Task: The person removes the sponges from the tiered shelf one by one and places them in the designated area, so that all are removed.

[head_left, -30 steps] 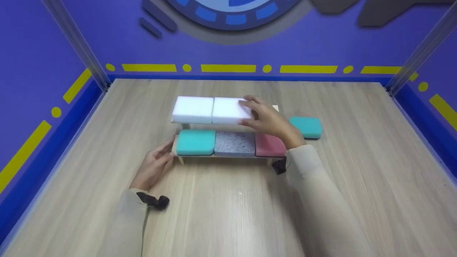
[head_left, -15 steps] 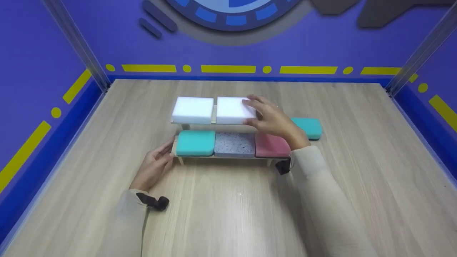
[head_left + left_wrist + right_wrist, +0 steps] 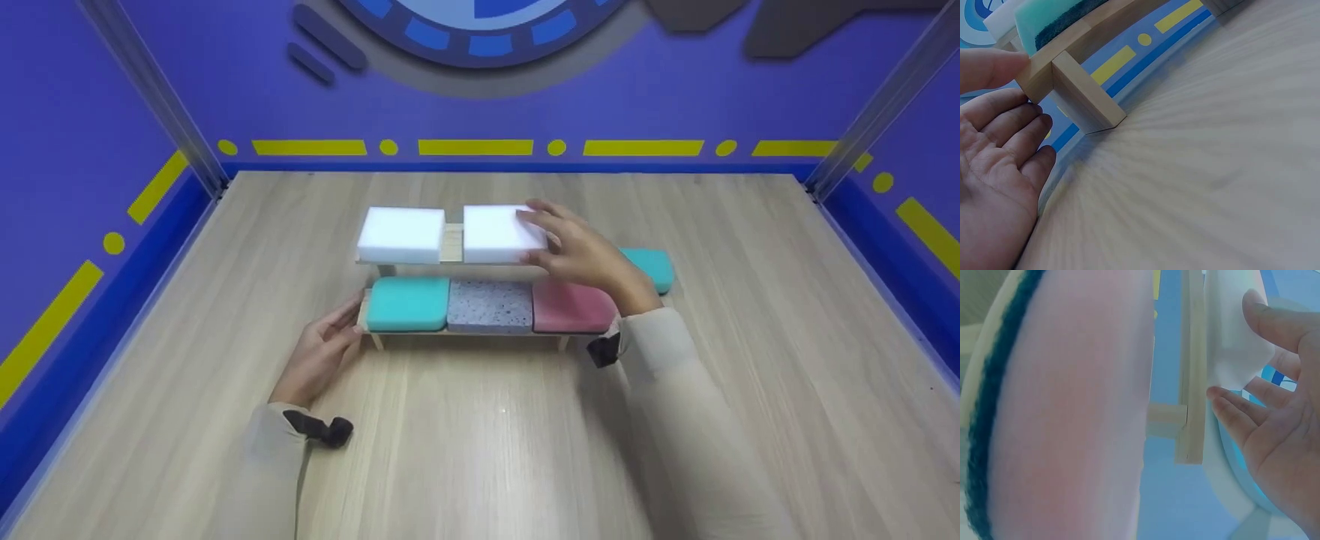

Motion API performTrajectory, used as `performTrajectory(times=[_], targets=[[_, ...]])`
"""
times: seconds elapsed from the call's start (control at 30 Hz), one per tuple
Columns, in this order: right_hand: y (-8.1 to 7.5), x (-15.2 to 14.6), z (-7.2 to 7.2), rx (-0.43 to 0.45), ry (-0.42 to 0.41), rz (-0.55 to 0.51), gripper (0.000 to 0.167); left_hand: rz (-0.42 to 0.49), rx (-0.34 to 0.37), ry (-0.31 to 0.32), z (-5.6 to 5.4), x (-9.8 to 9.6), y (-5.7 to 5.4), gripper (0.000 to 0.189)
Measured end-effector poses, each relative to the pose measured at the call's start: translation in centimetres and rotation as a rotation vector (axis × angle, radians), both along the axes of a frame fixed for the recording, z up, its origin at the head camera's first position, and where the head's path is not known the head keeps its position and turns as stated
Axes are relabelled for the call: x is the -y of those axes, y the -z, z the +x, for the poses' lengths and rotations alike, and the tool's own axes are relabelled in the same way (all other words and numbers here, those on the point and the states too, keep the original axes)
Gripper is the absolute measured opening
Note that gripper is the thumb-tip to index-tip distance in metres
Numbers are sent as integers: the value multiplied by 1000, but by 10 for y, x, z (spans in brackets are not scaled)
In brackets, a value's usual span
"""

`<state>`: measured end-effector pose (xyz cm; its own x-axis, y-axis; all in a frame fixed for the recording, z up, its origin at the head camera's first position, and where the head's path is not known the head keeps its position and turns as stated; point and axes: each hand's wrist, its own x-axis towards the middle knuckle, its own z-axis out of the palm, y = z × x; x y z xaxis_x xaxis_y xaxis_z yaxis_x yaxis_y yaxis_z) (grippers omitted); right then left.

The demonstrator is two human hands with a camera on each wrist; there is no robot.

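Note:
A two-tier wooden rack (image 3: 452,244) stands mid-table. My left hand (image 3: 319,356) pinches the left end of its lower shelf between thumb and fingers, close up in the left wrist view. On the upper tier, my right hand (image 3: 581,251) grips the right-hand white sponge (image 3: 495,231) by its right side, thumb at the front and fingers over the top. Another white sponge (image 3: 401,234) lies at that tier's left end, a gap of bare wood between the two. Along the lower tier sit a teal sponge (image 3: 409,304), a speckled grey sponge (image 3: 489,307) and a red sponge (image 3: 570,309).
Right of the rack, a second teal sponge (image 3: 652,268) lies on the wooden table (image 3: 480,450), partly behind the right wrist. Blue-purple panels (image 3: 480,112) enclose the table at the back and sides.
My right hand has slid the right white sponge rightward along the upper tier, so the two white sponges, side by side before, now stand apart. My left hand has stayed at the rack's end.

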<state>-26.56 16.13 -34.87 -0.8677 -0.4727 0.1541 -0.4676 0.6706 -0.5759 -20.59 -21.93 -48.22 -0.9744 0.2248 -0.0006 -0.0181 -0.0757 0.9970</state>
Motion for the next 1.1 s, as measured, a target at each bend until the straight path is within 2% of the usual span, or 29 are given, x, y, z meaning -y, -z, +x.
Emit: performTrajectory(times=[0.27,0.43,0.6,1.1], targets=[[-2,-8,1,8,3,-24,61,-8,-2,-2,0,0,0,61],[-5,-17,3,39,-5,-59,61,39,12,9,0,-1,0,61],[-5,-25,2,21,-21,-87,60,59,20,2,0,0,0,60],[-3,-53,2,11,16,-86,59,37,-4,-10,0,-2,0,59]])
